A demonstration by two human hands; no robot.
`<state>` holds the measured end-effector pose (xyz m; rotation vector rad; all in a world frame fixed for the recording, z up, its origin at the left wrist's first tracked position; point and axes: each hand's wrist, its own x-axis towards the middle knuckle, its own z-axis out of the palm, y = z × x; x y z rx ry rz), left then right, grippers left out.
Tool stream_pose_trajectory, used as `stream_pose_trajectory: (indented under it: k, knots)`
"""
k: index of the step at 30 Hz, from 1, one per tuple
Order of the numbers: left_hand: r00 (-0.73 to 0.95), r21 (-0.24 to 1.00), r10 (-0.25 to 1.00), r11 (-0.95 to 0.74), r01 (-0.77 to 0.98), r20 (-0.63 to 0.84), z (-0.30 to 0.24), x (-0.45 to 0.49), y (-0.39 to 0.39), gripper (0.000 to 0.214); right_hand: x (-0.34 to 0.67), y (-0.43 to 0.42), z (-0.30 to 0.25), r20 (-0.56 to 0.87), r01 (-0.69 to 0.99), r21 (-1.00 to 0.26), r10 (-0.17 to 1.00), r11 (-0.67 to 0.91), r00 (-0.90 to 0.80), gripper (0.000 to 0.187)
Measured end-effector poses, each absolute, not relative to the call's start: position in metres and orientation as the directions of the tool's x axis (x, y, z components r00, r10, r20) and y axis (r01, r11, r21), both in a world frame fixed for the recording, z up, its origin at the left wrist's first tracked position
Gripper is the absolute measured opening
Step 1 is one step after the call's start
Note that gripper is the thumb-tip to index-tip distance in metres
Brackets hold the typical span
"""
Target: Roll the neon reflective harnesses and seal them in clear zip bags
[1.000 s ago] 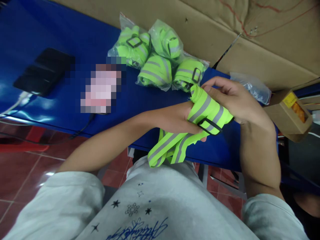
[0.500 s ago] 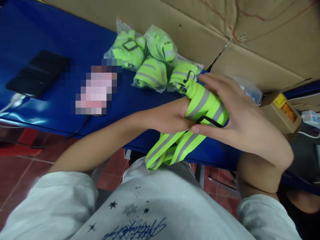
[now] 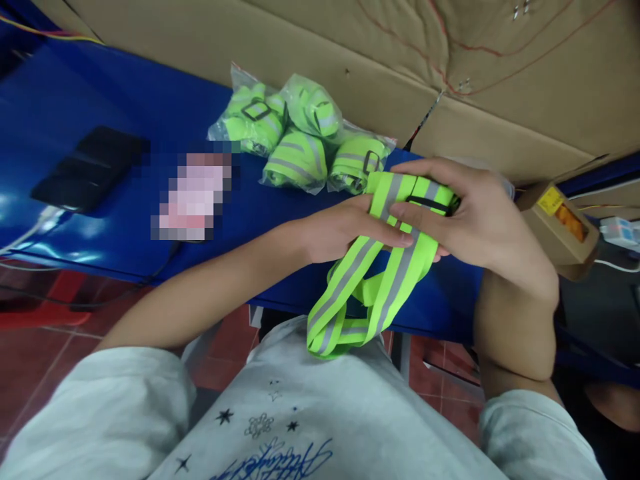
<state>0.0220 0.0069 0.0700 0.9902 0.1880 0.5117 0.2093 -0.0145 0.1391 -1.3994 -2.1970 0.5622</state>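
Note:
Both hands grip a neon yellow-green reflective strap [image 3: 397,277] with a grey stripe down its middle. My left hand [image 3: 350,230] is closed on its left side, with the thumb lying across the strap. On the right, my right hand [image 3: 465,213] pinches the folded upper part, thumb in front, beside a black buckle [image 3: 427,203]. Loose loops of the strap hang below the hands, in front of the shirt. Some fingers of both hands are hidden behind the strap.
Clear bags with rolled green straps [image 3: 295,160] lie on the blue table [image 3: 240,220] against the cardboard wall. A black device [image 3: 90,167] with a white cable and a blurred-out phone [image 3: 193,193] lie to the left. A cardboard box [image 3: 560,230] stands at right.
My right hand has closed in from spread fingers to a pinch on the folded strap. The strap's upper part now lies flatter, and its loops hang slightly lower and further right.

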Motion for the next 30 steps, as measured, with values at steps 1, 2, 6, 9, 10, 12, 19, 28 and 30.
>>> stream_pose_trajectory:
  k: [1,2,6,9,10,12,19,28,30]
  knots:
    - [0.865,0.831,0.499,0.454,-0.322,0.063,0.066,0.022,0.010,0.024,0.209,-0.011,0.136,0.142,0.725,-0.575,0.920,0.378,-0.367,0.040]
    - [0.854,0.836,0.518,0.447,-0.319,0.048,0.063,0.021,0.014,0.021,0.208,-0.009,0.134,0.126,0.733,-0.571,0.922,0.370,-0.366,0.041]
    - [0.825,0.866,0.564,0.428,-0.258,-0.033,0.057,0.014,0.023,0.015,0.204,-0.007,0.128,0.163,0.764,-0.487,0.904,0.423,-0.396,0.043]
    - [0.872,0.803,0.485,0.545,-0.240,-0.069,0.054,0.011,0.025,0.013,0.201,-0.008,0.126,0.161,0.774,-0.449,0.892,0.446,-0.421,0.040]
    - [0.885,0.777,0.461,0.579,-0.246,-0.063,0.053,0.012,0.025,0.014,0.200,-0.009,0.126,0.172,0.770,-0.453,0.891,0.450,-0.419,0.038]
    - [0.902,0.759,0.431,0.599,-0.256,-0.036,0.050,0.013,0.022,0.019,0.199,-0.010,0.127,0.212,0.759,-0.471,0.893,0.450,-0.398,0.035]
    - [0.972,0.864,0.235,0.495,-0.097,-0.025,0.047,0.015,0.007,0.042,0.208,-0.007,0.136,0.312,0.534,-0.781,0.943,0.324,-0.116,0.030]
    - [0.875,0.987,0.457,-0.090,-0.135,0.161,0.049,0.011,0.009,0.034,0.210,0.009,0.117,-0.022,0.484,-0.866,0.956,0.128,-0.292,0.028]
    - [0.866,0.989,0.479,-0.029,-0.144,0.140,0.050,0.010,0.009,0.034,0.208,0.007,0.117,0.118,0.538,-0.801,0.950,0.263,-0.289,0.028]
